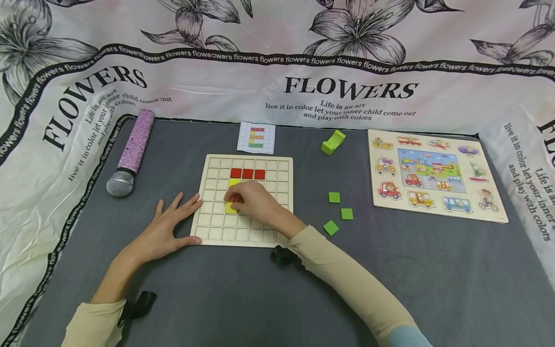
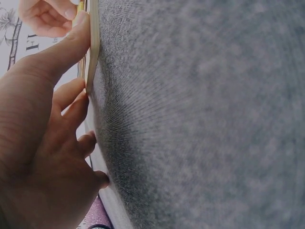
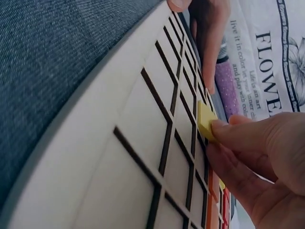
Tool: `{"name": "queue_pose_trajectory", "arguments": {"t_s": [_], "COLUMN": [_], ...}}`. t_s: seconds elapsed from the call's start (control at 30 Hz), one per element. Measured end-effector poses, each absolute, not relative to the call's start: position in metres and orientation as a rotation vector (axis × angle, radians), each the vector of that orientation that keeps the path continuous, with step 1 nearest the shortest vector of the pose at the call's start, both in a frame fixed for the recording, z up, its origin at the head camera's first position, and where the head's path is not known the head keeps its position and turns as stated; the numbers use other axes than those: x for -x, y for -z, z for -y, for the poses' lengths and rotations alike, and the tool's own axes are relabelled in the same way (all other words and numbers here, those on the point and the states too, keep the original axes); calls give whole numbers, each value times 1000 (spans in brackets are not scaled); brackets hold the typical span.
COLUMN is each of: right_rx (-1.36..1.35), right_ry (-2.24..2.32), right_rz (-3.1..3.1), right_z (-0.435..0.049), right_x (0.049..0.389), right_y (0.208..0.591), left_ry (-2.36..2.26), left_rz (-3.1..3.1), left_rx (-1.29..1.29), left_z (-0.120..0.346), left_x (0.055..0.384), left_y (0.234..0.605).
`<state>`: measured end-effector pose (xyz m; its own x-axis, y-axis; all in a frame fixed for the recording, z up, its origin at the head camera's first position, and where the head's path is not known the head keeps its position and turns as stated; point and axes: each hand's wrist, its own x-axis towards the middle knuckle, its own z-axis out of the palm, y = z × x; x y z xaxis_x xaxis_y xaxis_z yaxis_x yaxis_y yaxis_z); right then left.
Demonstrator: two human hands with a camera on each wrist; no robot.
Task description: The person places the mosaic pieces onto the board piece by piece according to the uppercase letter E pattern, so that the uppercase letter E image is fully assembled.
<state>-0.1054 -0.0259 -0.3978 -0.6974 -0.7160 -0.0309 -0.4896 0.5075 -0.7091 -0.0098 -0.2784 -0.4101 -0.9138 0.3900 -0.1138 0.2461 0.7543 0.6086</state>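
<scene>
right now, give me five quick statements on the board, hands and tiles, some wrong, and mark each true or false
1. The right hand pinches a yellow tile. True.
2. The left hand is wrapped round the microphone. False: the left hand is spread, touching the left edge of the grid board.
3. Three red tiles sit side by side on the grid board. True.
4. The three single green tiles lie left of the grid board. False: the single green tiles lie to its right.
5. The small pattern card lies beyond the far edge of the grid board. True.
</scene>
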Motion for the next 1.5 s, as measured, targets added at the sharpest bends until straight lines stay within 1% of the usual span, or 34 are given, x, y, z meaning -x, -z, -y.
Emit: {"name": "queue_pose_trajectory", "arguments": {"t_s": [0.43, 0.7, 0.87, 1.0, 1.1, 1.33, 1.5], "right_rx": [961, 993, 985, 961, 891, 720, 690], "right_ry": [858, 933, 1012, 1021, 1008, 959, 919], "right_rz": [-2571, -2478, -2435, -2503, -2568, -2639, -2654], "right_z": [31, 19, -11, -49, -81, -151, -177], "right_x": [96, 100, 105, 111, 116, 122, 120], "right_y": [390, 387, 377, 371, 369, 373, 381], "left_ry": [-890, -886, -886, -885, -880, -877, -877], "left_rz": [-2726, -2722, -2718, -2721, -2726, -2720, -2718], "left_rx": [-501, -502, -504, -505, -504, -489, -479], "left_z": [276, 278, 277, 277, 278, 279, 279], "left_x": [11, 11, 11, 11, 10, 10, 10], "left_y": [408, 408, 408, 409, 409, 410, 409]}}
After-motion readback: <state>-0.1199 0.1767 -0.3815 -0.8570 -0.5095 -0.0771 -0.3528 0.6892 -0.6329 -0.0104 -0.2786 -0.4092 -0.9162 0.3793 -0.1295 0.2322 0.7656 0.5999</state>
